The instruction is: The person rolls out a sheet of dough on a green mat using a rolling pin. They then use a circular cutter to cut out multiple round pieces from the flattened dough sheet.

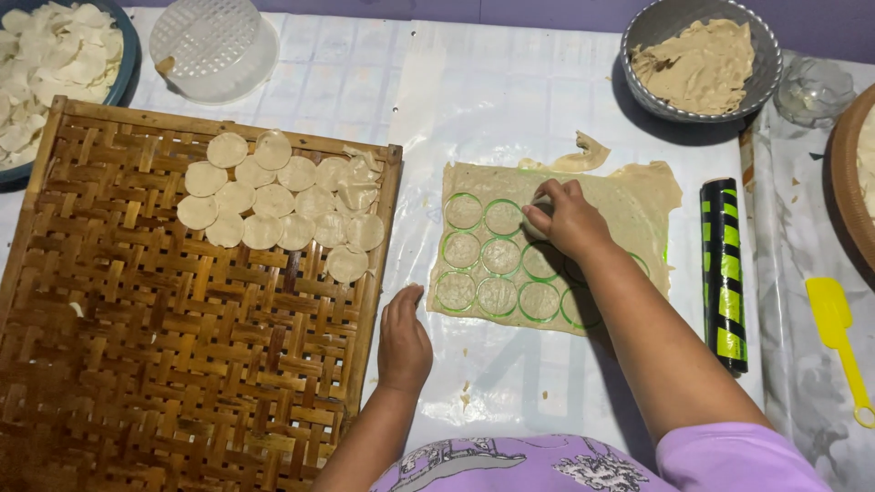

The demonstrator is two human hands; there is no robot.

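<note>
With about a dozen pale dough rounds (pixel 273 205) laid on the woven bamboo tray (pixel 164 364), the right hand (pixel 567 219), its grip closed on a small round cutter, presses the half-stamped flat beige dough sheet (pixel 638 205) while the left hand (pixel 404 342) rests open on the tabletop (pixel 510 100).

A sheet of rolled dough (pixel 638 205) lies under the right hand (pixel 567 219), with a woven tray (pixel 137 364) holding cut dough rounds (pixel 273 202) left of the left hand (pixel 403 342), a rolling pin (pixel 723 273) right of the right hand, and a bowl of dough scraps (pixel 700 59) beyond it.
</note>
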